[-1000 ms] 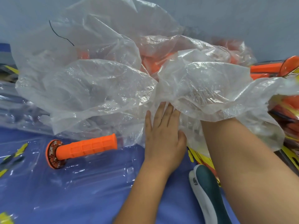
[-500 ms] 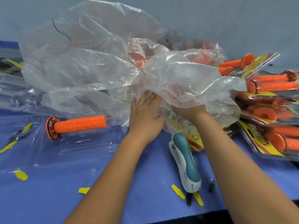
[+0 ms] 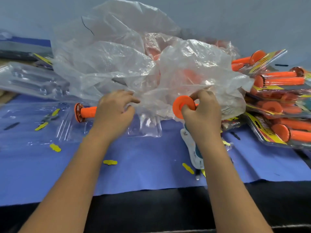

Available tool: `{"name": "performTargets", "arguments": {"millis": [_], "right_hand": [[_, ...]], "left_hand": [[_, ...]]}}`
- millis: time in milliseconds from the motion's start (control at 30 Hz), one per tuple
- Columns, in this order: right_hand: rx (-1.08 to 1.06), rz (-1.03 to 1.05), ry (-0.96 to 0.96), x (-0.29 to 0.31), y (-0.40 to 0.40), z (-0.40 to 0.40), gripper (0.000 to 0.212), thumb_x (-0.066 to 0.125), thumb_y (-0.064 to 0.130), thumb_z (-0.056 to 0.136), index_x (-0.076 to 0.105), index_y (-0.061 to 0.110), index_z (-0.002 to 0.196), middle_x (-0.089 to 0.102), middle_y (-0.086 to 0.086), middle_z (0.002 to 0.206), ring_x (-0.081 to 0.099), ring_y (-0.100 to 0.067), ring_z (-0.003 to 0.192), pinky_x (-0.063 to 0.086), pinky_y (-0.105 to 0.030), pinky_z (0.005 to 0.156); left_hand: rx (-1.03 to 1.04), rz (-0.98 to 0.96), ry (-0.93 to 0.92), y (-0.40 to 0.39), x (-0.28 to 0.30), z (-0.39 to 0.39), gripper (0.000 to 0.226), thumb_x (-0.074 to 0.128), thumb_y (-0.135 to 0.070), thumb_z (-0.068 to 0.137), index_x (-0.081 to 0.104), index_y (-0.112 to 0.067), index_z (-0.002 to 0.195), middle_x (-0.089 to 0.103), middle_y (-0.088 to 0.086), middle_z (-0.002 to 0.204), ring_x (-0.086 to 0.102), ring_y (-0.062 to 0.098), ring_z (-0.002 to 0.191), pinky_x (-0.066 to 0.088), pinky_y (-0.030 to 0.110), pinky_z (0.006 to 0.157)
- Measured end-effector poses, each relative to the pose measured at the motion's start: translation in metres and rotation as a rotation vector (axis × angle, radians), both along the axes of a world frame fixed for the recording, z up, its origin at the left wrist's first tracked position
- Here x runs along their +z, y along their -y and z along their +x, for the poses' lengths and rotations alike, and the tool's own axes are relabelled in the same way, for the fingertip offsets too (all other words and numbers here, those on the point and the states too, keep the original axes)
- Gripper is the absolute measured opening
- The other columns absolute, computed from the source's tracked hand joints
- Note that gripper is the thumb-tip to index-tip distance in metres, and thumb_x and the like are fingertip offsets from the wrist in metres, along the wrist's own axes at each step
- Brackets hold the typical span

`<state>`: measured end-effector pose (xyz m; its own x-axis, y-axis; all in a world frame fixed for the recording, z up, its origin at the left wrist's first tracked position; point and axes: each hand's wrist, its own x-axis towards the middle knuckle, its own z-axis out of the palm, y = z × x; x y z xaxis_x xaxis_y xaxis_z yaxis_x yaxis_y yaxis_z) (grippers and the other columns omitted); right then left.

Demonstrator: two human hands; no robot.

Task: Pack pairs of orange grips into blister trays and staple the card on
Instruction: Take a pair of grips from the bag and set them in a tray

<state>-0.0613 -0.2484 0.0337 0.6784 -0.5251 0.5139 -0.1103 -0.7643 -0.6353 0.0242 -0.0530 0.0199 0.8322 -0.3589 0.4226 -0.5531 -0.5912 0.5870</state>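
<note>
The second orange grip [image 3: 183,106] is now out of the plastic bag [image 3: 127,68]: my right hand [image 3: 202,113] holds it, fingers curled around the body, and the round flange end faces the camera. Half a second ago this hand was still inside the bag mouth and no grip was visible in it, so I judge the fetching step is finished and the pair is complete for one tray.

The first grip [image 3: 85,112] already lies in the clear blister tray [image 3: 64,125], with its dark-printed flange to the left. Its other end is hidden behind my left hand [image 3: 114,109]. The held grip is well to the right of it, in the air, just in front of the bag.

My left hand was flat against the bag before; now its fingers are loosely bent at the bag edge. I cannot tell if they pinch the film or only touch it.

The stapler [image 3: 191,148] lies on the blue mat [image 3: 143,157] under my right wrist. The finished packs [image 3: 282,105] are stacked at the right. Next I think the held grip must go into the empty cavity beside the first one.
</note>
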Motion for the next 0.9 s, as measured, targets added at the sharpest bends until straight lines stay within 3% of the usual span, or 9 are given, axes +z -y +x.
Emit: {"name": "performTargets", "arguments": {"millis": [67,133,200,267,400,500,733,800,900], "right_hand": [[-0.006,0.019,0.051,-0.005,-0.024,-0.002,0.008,0.061,0.009,0.080,0.063,0.009,0.088,0.058,-0.005,0.095,0.050,-0.022,0.080,0.028,-0.026,0.064],[0.010,0.015,0.132,-0.008,-0.051,0.002,0.007,0.063,0.009,0.081,0.062,0.007,0.088,0.060,-0.007,0.091,0.050,-0.022,0.078,0.028,-0.027,0.063],[0.089,-0.009,0.238,-0.009,-0.075,0.009,0.008,0.066,0.005,0.080,0.063,0.005,0.087,0.061,-0.007,0.088,0.046,-0.015,0.074,0.026,-0.022,0.063],[0.174,-0.002,0.306,-0.008,-0.093,0.020,0.009,0.068,0.001,0.079,0.064,0.003,0.088,0.061,-0.007,0.087,0.043,-0.011,0.075,0.027,-0.018,0.063],[0.229,0.123,0.287,-0.010,-0.104,0.052,0.009,0.065,0.005,0.086,0.065,0.004,0.095,0.058,-0.002,0.093,0.048,-0.011,0.079,0.034,-0.020,0.067],[0.206,0.107,0.316,-0.016,-0.106,0.068,0.009,0.064,0.001,0.083,0.064,0.000,0.092,0.060,-0.011,0.092,0.047,-0.013,0.079,0.030,-0.017,0.066],[0.219,0.027,0.507,-0.044,-0.107,0.063,0.018,0.065,-0.010,0.071,0.064,-0.005,0.089,0.061,-0.015,0.087,0.049,-0.014,0.082,0.033,-0.002,0.077],[0.241,0.011,0.527,-0.048,-0.097,0.061,0.020,0.062,-0.009,0.073,0.064,-0.005,0.092,0.061,-0.014,0.088,0.050,-0.014,0.081,0.036,-0.005,0.076],[0.273,0.101,0.556,-0.045,-0.090,0.059,0.018,0.056,0.000,0.078,0.064,0.003,0.094,0.061,-0.006,0.087,0.056,-0.018,0.076,0.046,-0.020,0.067]], "left_hand": [[0.210,0.318,-0.084,-0.032,-0.006,0.009,0.051,0.040,-0.039,0.084,0.059,-0.032,0.130,0.043,0.005,0.149,0.023,0.027,0.144,0.019,0.055,0.116],[0.268,0.561,-0.250,-0.062,-0.016,0.015,0.060,0.049,-0.054,0.089,0.028,-0.052,0.145,0.015,0.004,0.161,-0.001,0.026,0.149,0.004,0.065,0.115],[0.224,0.627,-0.326,-0.080,-0.026,0.017,0.074,0.050,-0.065,0.086,0.003,-0.063,0.143,-0.005,0.000,0.163,-0.016,0.023,0.148,-0.006,0.064,0.114],[0.203,0.597,-0.303,-0.080,-0.034,0.020,0.074,0.046,-0.067,0.087,-0.004,-0.066,0.141,-0.012,-0.001,0.163,-0.021,0.023,0.147,-0.012,0.061,0.113],[0.224,0.515,-0.210,-0.047,-0.052,0.030,0.066,0.042,-0.056,0.094,0.000,-0.060,0.145,-0.020,-0.001,0.161,-0.022,0.028,0.146,-0.016,0.060,0.111],[0.256,0.532,-0.155,-0.026,-0.064,0.041,0.066,0.037,-0.050,0.095,-0.005,-0.057,0.146,-0.026,0.001,0.159,-0.022,0.033,0.146,-0.017,0.063,0.108],[0.268,0.396,-0.055,-0.015,-0.072,0.051,0.059,0.042,-0.051,0.093,0.015,-0.052,0.146,-0.014,0.000,0.162,-0.016,0.030,0.147,-0.018,0.059,0.110],[0.273,0.353,-0.018,-0.018,-0.073,0.048,0.062,0.048,-0.045,0.092,0.020,-0.052,0.147,-0.007,0.002,0.163,-0.013,0.030,0.148,-0.015,0.059,0.111],[0.292,0.251,-0.011,-0.021,-0.069,0.045,0.060,0.055,-0.037,0.090,0.033,-0.046,0.145,0.004,0.004,0.163,-0.011,0.029,0.148,-0.009,0.059,0.113]]}}
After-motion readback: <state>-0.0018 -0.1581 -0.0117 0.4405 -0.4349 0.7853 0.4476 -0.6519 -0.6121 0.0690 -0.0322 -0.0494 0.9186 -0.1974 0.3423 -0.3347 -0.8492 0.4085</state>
